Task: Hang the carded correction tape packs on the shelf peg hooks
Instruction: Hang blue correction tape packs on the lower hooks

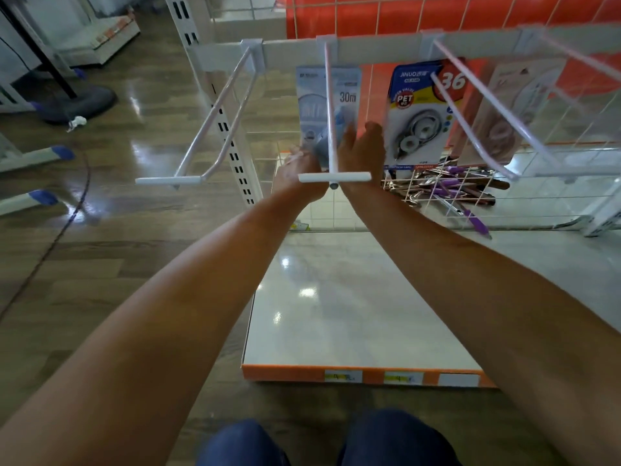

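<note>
- The right hand [362, 150] is at the lower right edge of the 30m pack [331, 95]. Its thumb lies on the front and its bent fingers are at the edge, so it pinches the card.
- The left hand [300, 164] is at the lower left corner of the same pack and touches it. It is blurry, so I cannot tell if it is spread or holding on.
- The 30m pack hangs far back on the middle hook [328, 129], close to the white rail [376, 48].
- The hook's white front bar [349, 176] is just in front of both wrists.
- The left hook [215, 129] has nothing on it.
- A blue pack [416, 112] hangs just to the right, on the next hook [470, 126].
- A pink pack [504, 129] hangs beside the blue one.
- Purple pens [450, 188] lie in a wire basket [537, 183] under the packs.
- Below the arms is a shiny white shelf [353, 297] with an orange front edge [285, 373].
</note>
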A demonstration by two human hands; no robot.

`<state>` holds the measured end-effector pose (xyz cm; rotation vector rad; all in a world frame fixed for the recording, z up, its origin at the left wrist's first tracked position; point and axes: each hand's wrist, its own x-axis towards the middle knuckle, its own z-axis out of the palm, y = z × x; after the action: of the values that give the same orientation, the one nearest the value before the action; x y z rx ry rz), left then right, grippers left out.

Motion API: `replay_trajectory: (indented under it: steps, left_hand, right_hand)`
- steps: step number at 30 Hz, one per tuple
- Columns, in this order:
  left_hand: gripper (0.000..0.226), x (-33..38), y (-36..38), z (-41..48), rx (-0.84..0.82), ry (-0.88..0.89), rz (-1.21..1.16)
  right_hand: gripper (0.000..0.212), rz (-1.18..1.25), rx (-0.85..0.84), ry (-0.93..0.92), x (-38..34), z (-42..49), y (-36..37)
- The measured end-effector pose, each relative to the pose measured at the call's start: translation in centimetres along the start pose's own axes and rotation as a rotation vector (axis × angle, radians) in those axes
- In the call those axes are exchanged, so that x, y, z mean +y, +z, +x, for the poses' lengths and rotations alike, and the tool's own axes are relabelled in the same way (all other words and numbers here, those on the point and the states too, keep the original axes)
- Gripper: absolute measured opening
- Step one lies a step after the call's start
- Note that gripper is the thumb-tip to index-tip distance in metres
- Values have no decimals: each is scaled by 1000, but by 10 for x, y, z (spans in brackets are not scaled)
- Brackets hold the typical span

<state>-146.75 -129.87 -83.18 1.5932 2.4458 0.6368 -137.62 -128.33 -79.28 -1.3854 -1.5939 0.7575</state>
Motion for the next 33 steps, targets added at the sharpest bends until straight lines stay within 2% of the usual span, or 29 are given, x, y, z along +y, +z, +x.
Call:
replay_trajectory:
  steps: [3,6,9,12,15,20,25,33]
  left_hand:
    - [56,-5,-1,-22,-89,-45,-19]
    - [46,-4,-15,-57,-322,-105,51]
    - [38,18,-55,-103,-297,-129,105]
    - [34,33,-88,-141,-411,-155,15]
    - [33,55,-135,-175,-536,-149,73]
    - [37,90,-216,-215,-578,-124,99]
    - [36,126,-305,-243,-574,-87,84]
    - [37,176,-425,-250,-402,-23,31]
  right_hand:
    - [36,-176,-158,-15,9,-26,-10]
    - [35,-324,-300,-9,12,-59,-27]
    - [32,-397,-414,29,-4,-91,-53]
    - [27,-456,-538,114,-32,-120,-89]
    - [35,-480,-613,126,-69,-144,-123]
    - [41,-525,-711,160,-147,-168,-179]
    - [39,-513,-731,139,-226,-181,-231]
    - [33,-375,-640,32,-344,-163,-290]
